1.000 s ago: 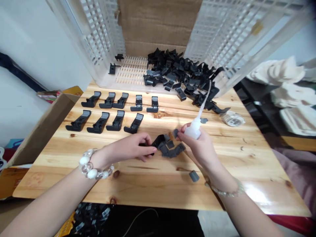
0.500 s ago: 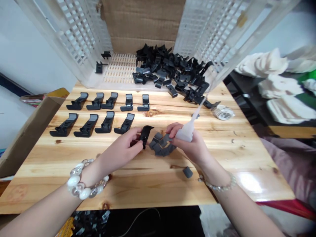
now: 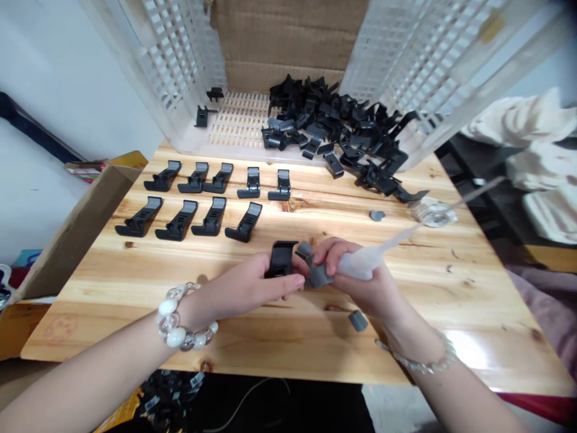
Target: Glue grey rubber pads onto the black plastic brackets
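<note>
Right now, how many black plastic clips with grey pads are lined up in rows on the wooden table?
9. Five black plastic clips form the back row, nearer the white plastic crate; four matching clips form the front row. None in these rows looks hidden.

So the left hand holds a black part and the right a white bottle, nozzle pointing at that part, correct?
No: the head view shows the nozzle pointing away from the black part. The left hand does hold that part, the right hand the white bottle.

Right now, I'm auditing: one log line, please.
left hand: holds black part | right hand: holds grey pad, white bottle | crate: black pile
</note>
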`<state>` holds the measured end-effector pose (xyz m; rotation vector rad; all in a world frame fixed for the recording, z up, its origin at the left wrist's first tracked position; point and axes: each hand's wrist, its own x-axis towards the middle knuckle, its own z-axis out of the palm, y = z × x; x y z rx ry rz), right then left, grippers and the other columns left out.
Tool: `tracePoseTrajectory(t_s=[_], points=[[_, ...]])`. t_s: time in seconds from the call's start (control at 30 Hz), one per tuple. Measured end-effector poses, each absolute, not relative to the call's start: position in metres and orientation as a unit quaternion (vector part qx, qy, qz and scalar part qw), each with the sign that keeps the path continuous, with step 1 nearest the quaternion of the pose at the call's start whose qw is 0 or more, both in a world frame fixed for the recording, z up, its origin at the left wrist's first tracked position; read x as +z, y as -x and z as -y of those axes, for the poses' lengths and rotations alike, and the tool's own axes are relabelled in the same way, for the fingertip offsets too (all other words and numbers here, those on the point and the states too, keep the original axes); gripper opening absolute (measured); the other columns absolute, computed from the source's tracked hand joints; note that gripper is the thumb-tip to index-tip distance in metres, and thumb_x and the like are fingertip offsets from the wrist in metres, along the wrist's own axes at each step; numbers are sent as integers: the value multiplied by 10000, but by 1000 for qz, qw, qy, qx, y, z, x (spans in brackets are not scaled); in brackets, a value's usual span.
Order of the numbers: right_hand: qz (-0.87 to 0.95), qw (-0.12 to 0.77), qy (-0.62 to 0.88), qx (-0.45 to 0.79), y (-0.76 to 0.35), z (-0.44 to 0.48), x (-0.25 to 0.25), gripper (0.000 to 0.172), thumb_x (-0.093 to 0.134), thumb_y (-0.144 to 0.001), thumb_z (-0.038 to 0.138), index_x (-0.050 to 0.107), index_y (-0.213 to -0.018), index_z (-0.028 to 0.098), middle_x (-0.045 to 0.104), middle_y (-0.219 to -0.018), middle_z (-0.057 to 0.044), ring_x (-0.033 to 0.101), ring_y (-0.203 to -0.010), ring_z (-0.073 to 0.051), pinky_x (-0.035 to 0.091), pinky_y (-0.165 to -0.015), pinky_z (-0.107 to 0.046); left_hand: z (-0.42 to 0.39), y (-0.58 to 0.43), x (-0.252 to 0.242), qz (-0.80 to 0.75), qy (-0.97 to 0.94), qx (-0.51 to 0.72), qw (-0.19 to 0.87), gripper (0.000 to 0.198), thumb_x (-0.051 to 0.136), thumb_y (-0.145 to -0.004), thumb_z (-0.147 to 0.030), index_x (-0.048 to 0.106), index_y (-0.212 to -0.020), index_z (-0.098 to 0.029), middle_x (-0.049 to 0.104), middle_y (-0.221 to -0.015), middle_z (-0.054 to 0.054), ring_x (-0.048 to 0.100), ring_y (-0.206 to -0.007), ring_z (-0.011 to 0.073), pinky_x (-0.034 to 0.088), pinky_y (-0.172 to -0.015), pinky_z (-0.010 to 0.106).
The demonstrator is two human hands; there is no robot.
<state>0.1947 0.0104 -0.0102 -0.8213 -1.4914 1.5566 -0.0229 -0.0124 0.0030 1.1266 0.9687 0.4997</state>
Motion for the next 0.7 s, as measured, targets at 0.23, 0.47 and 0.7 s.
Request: tracePoseTrajectory(t_s=[0.23,0.47,0.7], points=[[623,380,340,593,-189,-8,-9,107,702,-740,134,643,-717,221,670,-935,-27,616,-896,-173,489,-853,-339,11,19,1,-412,-453,256,748,226,657,-857,-397,620,-935,-188,590,-752,-20,503,-642,88,387,-575,203],[546,371,399,637,-185,-7,-8,100,737,-736,224,664,-804,215,671,-799,-17,608,-717,-149,503,-643,-285,8,21,4,-423,-455,283,731,202,615,-876,-359,635,-883,-158,592,-734,0,489,-604,91,339,-511,205],[563,342,404,635,-189,-8,-7,142,757,-735,287,683,-834,216,668,-768,-20,602,-695,-151,496,-626,-286,8,19,1,-414,-422,279,757,158,621,-875,-324,626,-864,-166,604,-731,-11,495,-591,80,355,-507,201]])
